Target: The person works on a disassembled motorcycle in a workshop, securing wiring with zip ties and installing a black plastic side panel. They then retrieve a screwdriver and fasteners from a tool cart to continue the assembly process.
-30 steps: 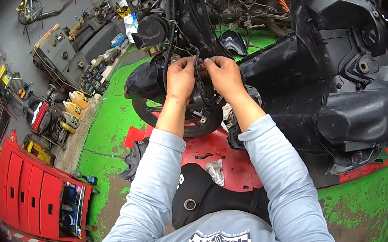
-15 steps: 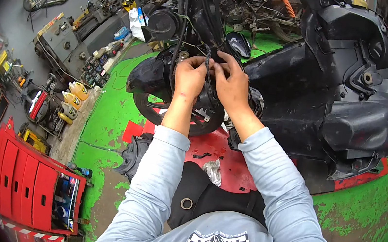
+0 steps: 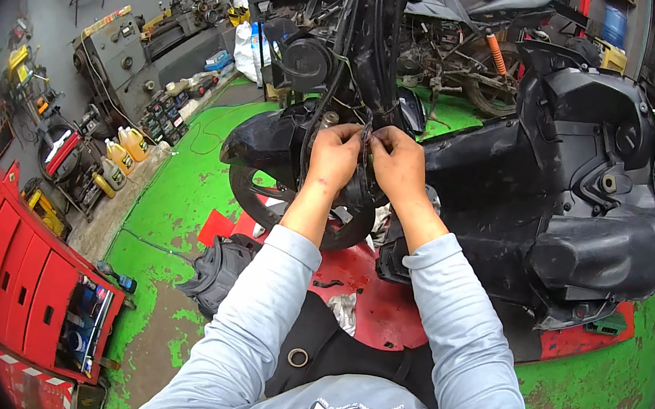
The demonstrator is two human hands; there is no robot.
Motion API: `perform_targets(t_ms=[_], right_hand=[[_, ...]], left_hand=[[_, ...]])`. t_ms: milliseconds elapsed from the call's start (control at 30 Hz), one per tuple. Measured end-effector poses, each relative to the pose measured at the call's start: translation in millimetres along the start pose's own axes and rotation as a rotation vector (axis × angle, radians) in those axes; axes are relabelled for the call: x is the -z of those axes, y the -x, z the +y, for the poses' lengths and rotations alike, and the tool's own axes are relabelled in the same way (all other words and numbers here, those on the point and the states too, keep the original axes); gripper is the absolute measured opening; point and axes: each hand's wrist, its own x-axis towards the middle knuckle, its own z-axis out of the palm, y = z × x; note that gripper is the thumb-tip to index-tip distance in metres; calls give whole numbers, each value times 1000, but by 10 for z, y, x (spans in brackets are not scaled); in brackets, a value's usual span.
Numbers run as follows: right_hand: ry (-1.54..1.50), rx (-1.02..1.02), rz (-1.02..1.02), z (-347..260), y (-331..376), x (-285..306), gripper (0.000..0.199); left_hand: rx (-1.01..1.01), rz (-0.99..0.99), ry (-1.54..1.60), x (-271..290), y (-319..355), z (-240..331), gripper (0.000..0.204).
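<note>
Both our left hand [image 3: 334,157] and right hand [image 3: 396,166], close together, pinch one thin, dark, cord-like cable [image 3: 367,138]; we see it run roughly upright between them, above the black wheel [image 3: 353,229].

You have two bare hands, one left hand [image 3: 335,156] and one right hand [image 3: 399,163], plus two light blue sleeves [image 3: 456,329], while the black cables [image 3: 368,131] at your fingertips are too bunched to count. Around you there are one metal ring [image 3: 290,357], one crumpled rag [image 3: 343,312], one orange spring [image 3: 495,54], two bright yellow jugs [image 3: 133,144], one blue water container [image 3: 613,27] and one red cabinet [image 3: 13,267] with four dark slots [image 3: 22,294].
</note>
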Motion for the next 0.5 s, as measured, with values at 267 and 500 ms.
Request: perform_targets(t_ms=[267,500], right_hand=[[1,-5,-41,115,-50,-12,17],[-43,-52,-79,54,7,-21,20]], left_hand=[[-43,-30,-184,55,43,30,22],[-22,-50,-161,104,155,76,24]])
